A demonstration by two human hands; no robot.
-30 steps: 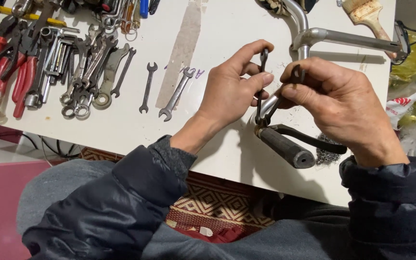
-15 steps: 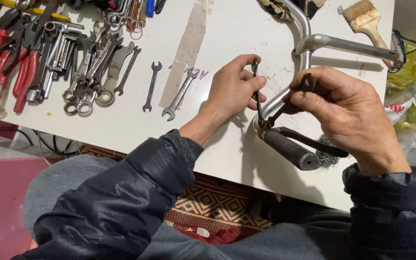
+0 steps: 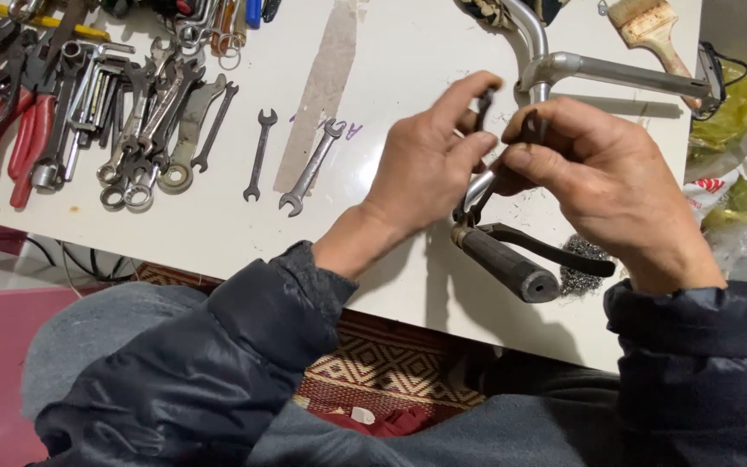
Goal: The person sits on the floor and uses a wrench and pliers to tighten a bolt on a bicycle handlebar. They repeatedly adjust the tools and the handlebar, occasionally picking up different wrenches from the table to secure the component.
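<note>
Left hand (image 3: 421,169) and right hand (image 3: 603,177) both pinched on a small dark tool (image 3: 529,128) at the handlebar (image 3: 555,67) on the desk (image 3: 391,52) — rigid steel, heavy; hold by the rubber sleeve (image 3: 505,264).

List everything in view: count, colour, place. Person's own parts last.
handlebar: 1, silver metal, top right of the table, bending down between the hands
grip: 1, dark grey, on the handlebar's near end
brake lever: 1, black, beside the grip
steel wool: 1 wad, grey, under the lever
wrenches: a heap plus 2 apart, silver, left of table
pliers: several, red-handled, far left
paintbrush: 1, wooden handle, top right
bags: several, yellow and green, right edge
table: 1, white
left hand: pinching a small dark part
right hand: pinching a small dark part by the handlebar
</note>
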